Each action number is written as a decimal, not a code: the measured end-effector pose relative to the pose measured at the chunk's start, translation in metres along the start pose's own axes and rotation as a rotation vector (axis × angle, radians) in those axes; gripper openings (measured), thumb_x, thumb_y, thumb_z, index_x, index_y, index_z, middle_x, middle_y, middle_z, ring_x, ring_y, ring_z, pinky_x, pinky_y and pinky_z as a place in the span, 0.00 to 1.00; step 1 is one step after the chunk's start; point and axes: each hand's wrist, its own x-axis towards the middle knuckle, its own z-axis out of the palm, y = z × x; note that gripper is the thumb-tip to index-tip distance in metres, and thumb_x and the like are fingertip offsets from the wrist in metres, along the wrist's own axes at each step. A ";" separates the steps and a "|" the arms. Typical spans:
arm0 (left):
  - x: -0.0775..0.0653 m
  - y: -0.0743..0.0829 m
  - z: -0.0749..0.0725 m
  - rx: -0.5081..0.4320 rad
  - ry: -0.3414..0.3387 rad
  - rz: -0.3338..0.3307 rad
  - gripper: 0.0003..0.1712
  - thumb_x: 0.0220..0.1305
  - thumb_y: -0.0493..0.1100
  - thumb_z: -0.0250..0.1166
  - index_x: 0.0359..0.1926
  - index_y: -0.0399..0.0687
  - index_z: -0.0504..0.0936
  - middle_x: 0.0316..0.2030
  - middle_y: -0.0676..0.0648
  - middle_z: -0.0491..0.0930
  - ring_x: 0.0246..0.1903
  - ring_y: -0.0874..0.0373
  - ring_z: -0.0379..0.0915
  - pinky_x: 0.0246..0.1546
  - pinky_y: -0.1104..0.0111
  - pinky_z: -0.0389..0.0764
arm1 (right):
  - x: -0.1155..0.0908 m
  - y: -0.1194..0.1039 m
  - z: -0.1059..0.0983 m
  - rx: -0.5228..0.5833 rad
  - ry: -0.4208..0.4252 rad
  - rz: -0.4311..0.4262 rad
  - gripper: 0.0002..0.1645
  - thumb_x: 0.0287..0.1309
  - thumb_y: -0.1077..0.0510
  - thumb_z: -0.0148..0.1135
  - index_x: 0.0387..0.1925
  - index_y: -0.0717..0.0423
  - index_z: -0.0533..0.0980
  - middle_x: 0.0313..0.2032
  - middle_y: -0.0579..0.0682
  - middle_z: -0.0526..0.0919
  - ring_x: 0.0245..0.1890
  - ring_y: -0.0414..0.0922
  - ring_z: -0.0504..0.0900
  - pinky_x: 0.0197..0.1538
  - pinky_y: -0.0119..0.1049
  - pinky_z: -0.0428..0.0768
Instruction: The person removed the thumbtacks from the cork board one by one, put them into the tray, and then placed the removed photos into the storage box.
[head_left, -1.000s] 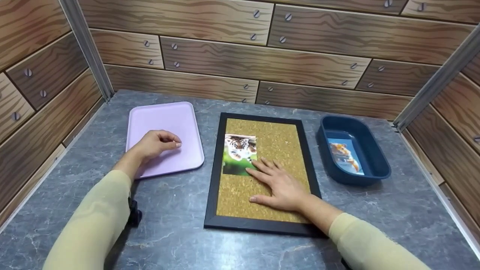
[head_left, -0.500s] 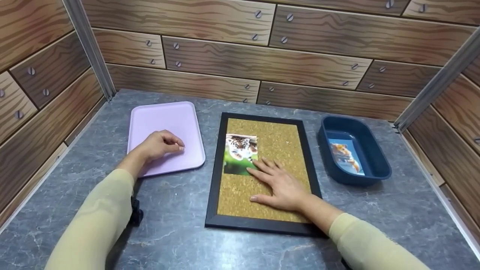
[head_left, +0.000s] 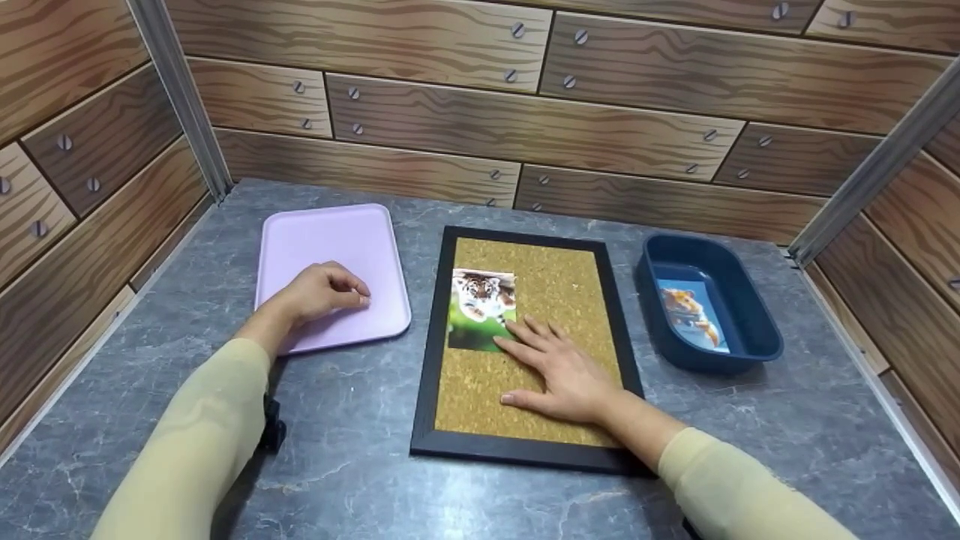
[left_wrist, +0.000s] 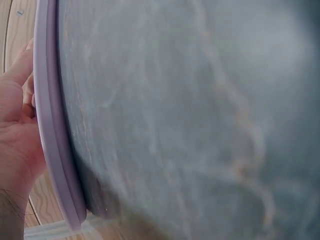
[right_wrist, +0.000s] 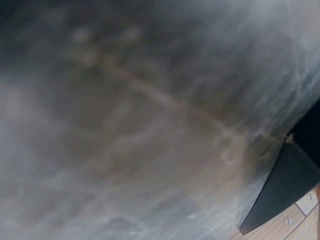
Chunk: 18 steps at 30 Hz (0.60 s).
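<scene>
My right hand [head_left: 566, 375] lies flat on a black-framed corkboard [head_left: 540, 300], fingers spread. Its fingertips reach the lower right corner of a tiger photo [head_left: 480, 307] placed at the board's left side. Over a lilac tray [head_left: 322, 232] rests my left hand [head_left: 322, 291], with fingers loosely curled and thumb near the index finger; nothing shows between them. In the left wrist view, the left hand [left_wrist: 17, 125] is partly hidden behind the raised tray rim [left_wrist: 52, 125]. The right wrist view has a dark corner of the board frame [right_wrist: 282, 187], and the hand itself is out of sight.
To the right of the board stands a dark blue bin [head_left: 750, 300] with a hamster photo [head_left: 691, 315] inside. A grey marbled table [head_left: 337, 465] carries everything, bounded by wood-patterned walls [head_left: 420, 105] at the back and sides.
My left hand has shifted slightly right in view, largely with a small shift of the whole scene. The right hand and the tiger photo keep their places on the board.
</scene>
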 end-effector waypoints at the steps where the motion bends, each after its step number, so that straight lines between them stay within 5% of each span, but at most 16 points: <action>1: 0.000 0.000 0.000 0.004 0.000 -0.002 0.11 0.62 0.38 0.77 0.44 0.36 0.92 0.39 0.48 0.81 0.42 0.56 0.70 0.46 0.67 0.70 | 0.000 0.000 0.000 0.006 0.000 0.001 0.54 0.67 0.18 0.52 0.84 0.39 0.59 0.84 0.48 0.53 0.83 0.57 0.48 0.81 0.60 0.46; 18: -0.001 0.000 -0.002 -0.032 -0.011 0.011 0.14 0.64 0.39 0.77 0.48 0.35 0.91 0.39 0.47 0.81 0.42 0.56 0.70 0.44 0.68 0.70 | 0.000 0.001 0.001 -0.006 -0.005 0.008 0.54 0.66 0.17 0.50 0.84 0.37 0.58 0.84 0.47 0.52 0.83 0.57 0.48 0.80 0.61 0.47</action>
